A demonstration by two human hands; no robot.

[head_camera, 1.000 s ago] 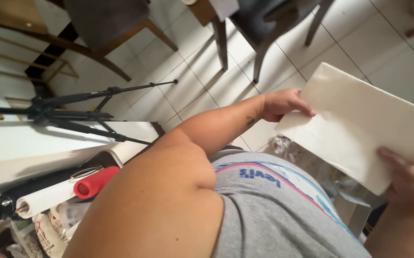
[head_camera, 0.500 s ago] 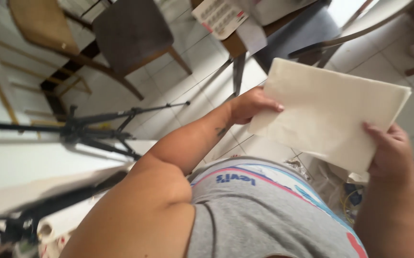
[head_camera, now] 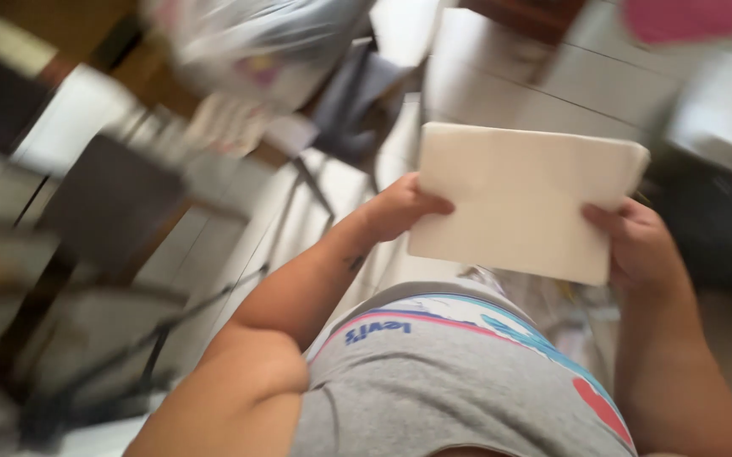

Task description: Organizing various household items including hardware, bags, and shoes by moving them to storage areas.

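Note:
I hold a flat cream-white rectangular board (head_camera: 522, 199) in front of my chest with both hands. My left hand (head_camera: 400, 206) grips its left edge, thumb on top. My right hand (head_camera: 636, 245) grips its lower right edge, thumb over the face. The board is roughly level and tilted slightly away from me. My grey shirt with a coloured print (head_camera: 467, 372) fills the bottom of the view.
The view is motion-blurred. A table with bags and papers (head_camera: 247, 68) stands ahead left, with a dark chair (head_camera: 357, 85) beside it. A black tripod (head_camera: 129, 355) lies low on the left over white floor tiles (head_camera: 501, 76). A dark object (head_camera: 712, 220) sits right.
The camera has swung upward and blurred. Both hands have brought the board up and closer together in front of me; my right hand has shifted along its right edge.

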